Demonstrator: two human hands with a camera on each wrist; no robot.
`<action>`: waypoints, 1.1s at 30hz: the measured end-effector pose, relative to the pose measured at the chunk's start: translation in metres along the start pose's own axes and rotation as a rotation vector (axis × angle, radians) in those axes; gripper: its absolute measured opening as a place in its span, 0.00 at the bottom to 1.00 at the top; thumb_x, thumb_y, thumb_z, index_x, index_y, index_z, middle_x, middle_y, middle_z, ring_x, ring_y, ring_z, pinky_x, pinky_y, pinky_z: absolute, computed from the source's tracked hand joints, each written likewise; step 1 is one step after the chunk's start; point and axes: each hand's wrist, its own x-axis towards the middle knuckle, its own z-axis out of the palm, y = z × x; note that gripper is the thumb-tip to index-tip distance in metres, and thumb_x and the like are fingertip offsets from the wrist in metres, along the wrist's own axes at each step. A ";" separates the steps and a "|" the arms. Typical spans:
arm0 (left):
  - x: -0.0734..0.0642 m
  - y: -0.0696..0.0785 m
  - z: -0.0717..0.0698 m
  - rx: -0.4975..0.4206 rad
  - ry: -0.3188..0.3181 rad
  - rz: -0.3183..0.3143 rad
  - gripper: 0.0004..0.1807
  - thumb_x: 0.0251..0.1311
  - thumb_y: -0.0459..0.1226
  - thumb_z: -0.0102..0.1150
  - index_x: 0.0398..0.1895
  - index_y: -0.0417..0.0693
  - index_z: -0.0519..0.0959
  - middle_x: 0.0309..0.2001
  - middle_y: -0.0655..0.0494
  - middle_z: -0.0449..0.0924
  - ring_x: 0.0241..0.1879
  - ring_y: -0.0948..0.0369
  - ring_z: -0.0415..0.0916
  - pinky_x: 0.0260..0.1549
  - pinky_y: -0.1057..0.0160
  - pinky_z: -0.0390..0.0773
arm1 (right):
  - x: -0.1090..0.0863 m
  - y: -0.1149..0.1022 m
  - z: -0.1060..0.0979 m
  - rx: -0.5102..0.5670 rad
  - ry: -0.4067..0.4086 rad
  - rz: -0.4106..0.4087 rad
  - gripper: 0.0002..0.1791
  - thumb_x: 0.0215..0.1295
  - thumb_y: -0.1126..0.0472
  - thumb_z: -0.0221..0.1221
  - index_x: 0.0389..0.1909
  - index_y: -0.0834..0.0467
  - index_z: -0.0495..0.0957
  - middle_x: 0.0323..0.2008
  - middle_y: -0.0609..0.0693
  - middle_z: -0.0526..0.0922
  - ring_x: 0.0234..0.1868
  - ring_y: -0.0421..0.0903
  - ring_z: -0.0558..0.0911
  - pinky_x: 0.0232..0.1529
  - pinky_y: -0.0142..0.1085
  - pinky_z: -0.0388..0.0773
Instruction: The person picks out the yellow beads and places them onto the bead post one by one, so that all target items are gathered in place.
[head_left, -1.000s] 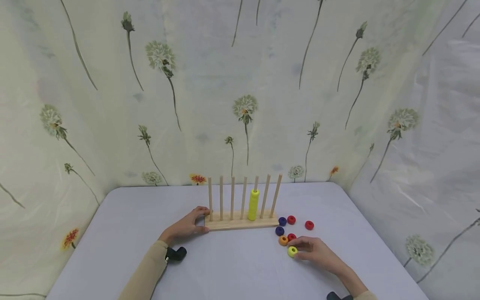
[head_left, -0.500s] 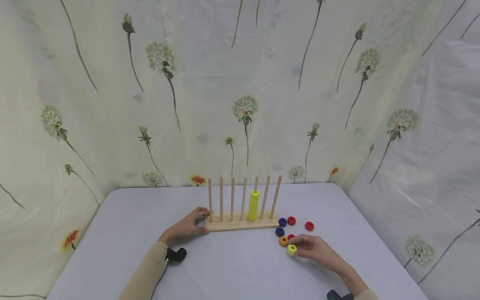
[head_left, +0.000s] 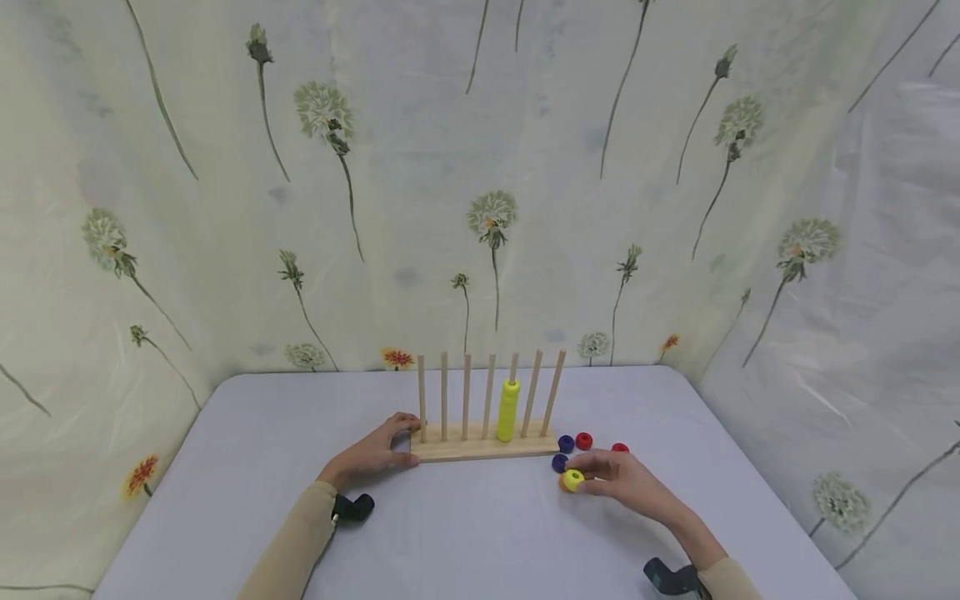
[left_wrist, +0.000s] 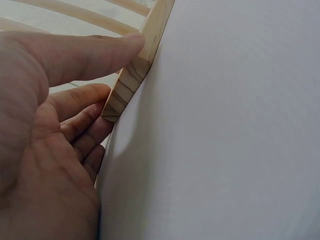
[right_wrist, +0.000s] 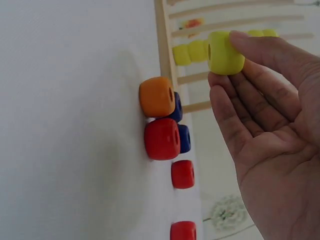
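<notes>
A wooden peg rack (head_left: pixel 480 450), a flat base with several upright pegs, stands on the table. Yellow beads (head_left: pixel 507 411) are stacked on its third peg from the right. My left hand (head_left: pixel 375 454) grips the rack's left end, thumb on the front face (left_wrist: pixel 135 75) and fingers behind. Between thumb and fingers, my right hand (head_left: pixel 633 485) pinches a loose yellow bead (right_wrist: pixel 225 53), raised off the table. In the head view this bead partly covers an orange bead (right_wrist: pixel 157 97). Its hole shows.
Right of the rack lie two dark blue beads (head_left: pixel 566 443) and several red beads (right_wrist: pixel 162 139), one hidden behind my right hand in the head view. A flower-patterned sheet (head_left: pixel 480 208) rises behind the white table (head_left: pixel 465 533).
My right hand has lifted the yellow bead from the table and moved a little left and away from me. The left hand has kept its hold on the rack.
</notes>
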 end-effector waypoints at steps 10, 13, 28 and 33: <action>0.000 0.001 0.000 0.007 -0.001 0.003 0.38 0.54 0.46 0.69 0.68 0.46 0.67 0.70 0.49 0.59 0.72 0.47 0.52 0.68 0.39 0.54 | 0.018 -0.025 0.003 0.004 0.005 -0.037 0.21 0.61 0.52 0.64 0.54 0.54 0.79 0.51 0.50 0.82 0.54 0.45 0.80 0.52 0.30 0.78; 0.000 0.000 -0.001 0.000 -0.005 0.011 0.38 0.54 0.46 0.69 0.68 0.46 0.67 0.70 0.49 0.58 0.72 0.47 0.51 0.68 0.40 0.54 | 0.026 -0.034 0.006 0.012 -0.003 -0.050 0.21 0.61 0.51 0.64 0.54 0.53 0.79 0.52 0.50 0.82 0.55 0.45 0.79 0.52 0.30 0.78; 0.000 0.002 0.000 0.001 -0.008 0.023 0.38 0.54 0.46 0.69 0.67 0.44 0.67 0.69 0.49 0.59 0.71 0.47 0.54 0.68 0.40 0.55 | 0.047 -0.089 -0.011 -0.041 0.067 -0.148 0.20 0.61 0.49 0.65 0.54 0.48 0.79 0.52 0.46 0.82 0.57 0.47 0.79 0.55 0.32 0.77; 0.001 0.001 0.001 -0.008 -0.002 0.007 0.38 0.54 0.46 0.69 0.67 0.46 0.68 0.68 0.50 0.60 0.71 0.48 0.53 0.68 0.40 0.54 | 0.055 -0.103 -0.016 -0.058 0.082 -0.162 0.21 0.60 0.48 0.65 0.54 0.46 0.78 0.52 0.45 0.82 0.57 0.46 0.79 0.56 0.34 0.77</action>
